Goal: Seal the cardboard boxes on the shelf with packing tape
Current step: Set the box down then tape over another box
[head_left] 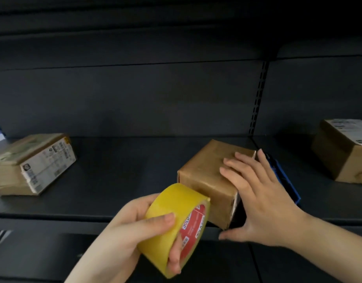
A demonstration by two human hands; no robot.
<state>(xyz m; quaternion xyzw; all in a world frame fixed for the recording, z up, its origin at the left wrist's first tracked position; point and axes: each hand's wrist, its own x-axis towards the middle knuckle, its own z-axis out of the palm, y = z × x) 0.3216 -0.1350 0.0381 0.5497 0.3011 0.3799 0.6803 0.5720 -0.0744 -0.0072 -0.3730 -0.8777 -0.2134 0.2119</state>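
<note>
Glossy yellow tape roll [174, 227] sits gripped in the left hand [123, 231], while the right hand [257, 193] lays straight, spread fingers on the smooth brown cardboard box [204, 176].

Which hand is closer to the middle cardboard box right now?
Right. The right hand lies flat on the middle box; the left hand grips the tape roll just before it.

Partial red-label lettering "JOLD" on the yellow tape roll [177, 225]; box labels illegible.

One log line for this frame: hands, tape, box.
left hand: grips tape roll | right hand: flat on middle box | shelf: two more boxes, untouched
</note>
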